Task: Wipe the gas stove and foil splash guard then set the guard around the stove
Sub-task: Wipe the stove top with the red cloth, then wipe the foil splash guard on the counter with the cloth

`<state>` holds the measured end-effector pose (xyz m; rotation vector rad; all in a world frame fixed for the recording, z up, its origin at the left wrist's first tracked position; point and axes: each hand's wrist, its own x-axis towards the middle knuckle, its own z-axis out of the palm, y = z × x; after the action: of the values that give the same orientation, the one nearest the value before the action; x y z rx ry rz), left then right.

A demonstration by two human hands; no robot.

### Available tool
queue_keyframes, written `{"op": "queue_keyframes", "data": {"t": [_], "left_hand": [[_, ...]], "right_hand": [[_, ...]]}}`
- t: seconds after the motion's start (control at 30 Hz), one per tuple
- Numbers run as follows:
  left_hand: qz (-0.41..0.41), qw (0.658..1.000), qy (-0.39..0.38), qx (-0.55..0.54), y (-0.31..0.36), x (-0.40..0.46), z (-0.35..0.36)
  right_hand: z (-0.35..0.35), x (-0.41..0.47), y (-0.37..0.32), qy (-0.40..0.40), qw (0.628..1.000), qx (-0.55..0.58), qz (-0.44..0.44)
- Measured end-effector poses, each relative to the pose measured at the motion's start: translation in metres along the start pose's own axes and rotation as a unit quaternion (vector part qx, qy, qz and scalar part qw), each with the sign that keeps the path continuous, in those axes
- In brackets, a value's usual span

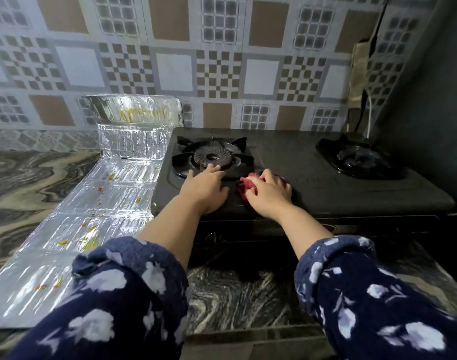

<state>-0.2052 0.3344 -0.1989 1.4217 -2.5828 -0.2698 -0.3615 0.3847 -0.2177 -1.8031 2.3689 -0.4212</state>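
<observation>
A black two-burner gas stove (300,162) stands on the marble counter. My right hand (270,194) presses a crumpled red cloth (248,187) onto the stove top, just in front and right of the left burner (211,158). My left hand (205,189) lies flat on the stove beside that burner, fingers spread and touching its rim. The foil splash guard (92,216) lies unfolded on the counter left of the stove, flecked with orange food bits, its far panel standing up against the wall.
The right burner (359,159) sits in shadow near a dark side wall (429,87). A white cord (370,115) hangs in the back right corner. Patterned tile wall (222,61) runs behind. Marbled counter (235,294) shows in front of the stove.
</observation>
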Motion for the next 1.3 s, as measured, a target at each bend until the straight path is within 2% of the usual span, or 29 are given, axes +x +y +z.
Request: {"op": "queue_keyframes", "data": {"t": [0.13,0.23,0.37,0.5,0.63,0.8,1.07,1.3], "left_hand": [[-0.005,0.999,0.035,0.004,-0.010,-0.034,0.011],[-0.052,0.998,0.031,0.012,-0.019,-0.060,0.017],[-0.106,0.992,0.065,0.024,-0.029,-0.098,0.023],[-0.151,0.985,0.081,0.024,-0.029,-0.145,0.030],[-0.215,0.974,0.052,0.048,-0.035,-0.195,0.038],[-0.294,0.955,0.021,0.017,-0.046,-0.246,0.043],[-0.339,0.940,0.002,-0.039,-0.083,-0.284,0.053],[-0.339,0.939,-0.009,-0.049,-0.145,-0.280,0.063]], "right_hand": [[0.000,-0.015,-0.021,0.003,0.999,0.000,-0.048],[0.003,-0.029,-0.034,0.009,0.996,0.004,-0.090],[0.010,-0.053,-0.053,0.024,0.984,-0.035,-0.173],[0.022,-0.088,-0.076,0.002,0.972,-0.020,-0.235],[0.045,-0.126,-0.092,-0.014,0.969,0.036,-0.243],[0.073,-0.157,-0.108,-0.078,0.961,0.043,-0.260],[0.110,-0.171,-0.138,-0.118,0.955,0.019,-0.273],[0.138,-0.154,-0.182,-0.105,0.958,0.009,-0.266]]}}
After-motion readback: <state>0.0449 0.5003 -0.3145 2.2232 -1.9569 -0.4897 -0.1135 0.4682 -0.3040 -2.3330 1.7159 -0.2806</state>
